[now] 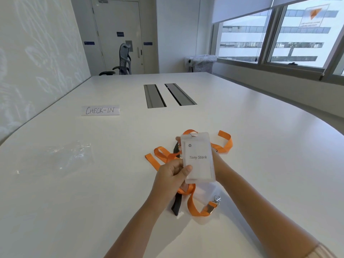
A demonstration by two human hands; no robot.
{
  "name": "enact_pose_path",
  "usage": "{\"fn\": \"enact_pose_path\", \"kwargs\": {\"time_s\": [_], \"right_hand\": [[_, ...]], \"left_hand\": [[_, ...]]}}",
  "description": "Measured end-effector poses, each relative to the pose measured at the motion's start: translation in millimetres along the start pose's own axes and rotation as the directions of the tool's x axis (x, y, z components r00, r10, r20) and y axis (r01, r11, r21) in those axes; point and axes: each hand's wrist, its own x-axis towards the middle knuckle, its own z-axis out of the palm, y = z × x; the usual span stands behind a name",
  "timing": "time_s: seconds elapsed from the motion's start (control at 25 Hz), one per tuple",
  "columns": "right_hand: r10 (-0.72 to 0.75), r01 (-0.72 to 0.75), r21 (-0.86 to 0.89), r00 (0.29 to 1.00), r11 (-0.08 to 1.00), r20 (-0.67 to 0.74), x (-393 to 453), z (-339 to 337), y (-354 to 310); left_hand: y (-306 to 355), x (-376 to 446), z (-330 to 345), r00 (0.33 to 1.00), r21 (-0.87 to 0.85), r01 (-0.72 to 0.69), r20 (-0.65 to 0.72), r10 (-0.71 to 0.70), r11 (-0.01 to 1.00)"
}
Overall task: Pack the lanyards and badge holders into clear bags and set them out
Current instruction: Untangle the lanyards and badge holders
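Note:
A clear badge holder [200,161] with a white name card stands upright above the table, held between both hands. My left hand [172,171] pinches its lower left edge, thumb on the front. My right hand [216,164] is mostly hidden behind the holder, and its grip cannot be made out. Orange lanyards [224,144] lie tangled on the table under and behind the hands, one ending in a metal clip [216,199]. A black lanyard [176,206] lies among them. Clear bags [61,159] lie flat on the table to the left.
The white table [260,146] carries a paper sign reading CHECK-IN [100,110] at the far left and two grey cable slots [167,94] in its middle. An office chair [123,60] stands beyond the far edge. Windows run along the right.

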Motion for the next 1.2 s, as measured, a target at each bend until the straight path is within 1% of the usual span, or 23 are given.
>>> {"fn": "enact_pose_path", "kwargs": {"time_s": [0.04,0.08,0.16,0.2,0.28,0.32,0.4,0.48,0.72,0.8,0.88,0.96,1.0,1.12,1.2], "right_hand": [[0.053,-0.051,0.063,0.998,0.997,-0.017,-4.2,0.4,-1.1],[0.048,-0.045,0.105,0.999,0.993,-0.025,-5.7,1.8,-0.2],[-0.034,0.026,0.206,0.999,0.978,0.037,-6.9,4.6,-5.0],[-0.051,0.041,0.198,0.998,0.979,0.047,-6.5,6.4,-7.3],[-0.061,0.06,0.083,0.998,0.995,0.01,-1.2,9.4,-3.6],[-0.113,0.113,0.016,0.993,0.993,0.019,1.5,10.7,0.3],[-0.18,0.187,-0.069,0.979,0.98,0.093,1.9,15.7,5.8],[-0.179,0.204,-0.162,0.972,0.966,0.155,2.5,17.7,8.5],[-0.095,0.164,-0.361,0.975,0.918,0.2,0.0,24.9,5.4],[-0.088,0.165,-0.383,0.974,0.909,0.211,-1.5,28.4,2.8],[-0.077,0.154,-0.371,0.974,0.916,0.214,-2.9,28.4,0.3],[-0.077,0.145,-0.346,0.976,0.927,0.204,-3.7,28.4,-1.1],[-0.096,0.153,-0.329,0.979,0.932,0.182,-3.5,29.1,-1.2],[-0.199,0.206,-0.319,0.979,0.925,0.054,-0.5,27.9,-2.1],[-0.21,0.209,-0.255,0.977,0.944,0.025,-1.8,26.3,-5.6]], "left_hand": [[-0.1,0.2,0.7,1.0,-0.005,0.005,0.017,-0.005,1.0],[0.4,0.3,0.7,1.0,-0.02,0.008,0.025,-0.008,1.0],[2.4,0.7,-0.7,1.0,-0.077,-0.007,0.011,0.008,0.997],[3.1,1.1,-1.6,1.0,-0.1,-0.023,-0.009,0.022,0.995],[2.5,3.1,-4.3,0.995,-0.121,-0.051,-0.088,0.04,0.991],[1.3,4.6,-6.8,0.988,-0.129,-0.061,-0.148,0.042,0.99],[-3.5,9.0,-13.8,0.956,-0.135,-0.068,-0.292,0.025,0.989],[-9.2,12.9,-19.1,0.911,-0.127,-0.044,-0.412,-0.013,0.991],[-21.6,17.6,-26.1,0.815,-0.156,-0.043,-0.577,-0.055,0.987],[-25.1,19.6,-30.8,0.779,-0.131,-0.025,-0.624,-0.063,0.991],[-26.7,19.9,-32.2,0.763,-0.075,-0.001,-0.645,-0.048,0.997],[-28.2,19.9,-31.7,0.768,0.035,0.044,-0.64,-0.012,0.998],[-28.2,19.2,-31.3,0.776,0.087,0.06,-0.631,0.009,0.994],[-25.9,17.2,-28.8,0.8,0.173,0.054,-0.597,0.061,0.983],[-25.7,15.6,-25.7,0.829,0.24,0.054,-0.552,0.091,0.969]]}}
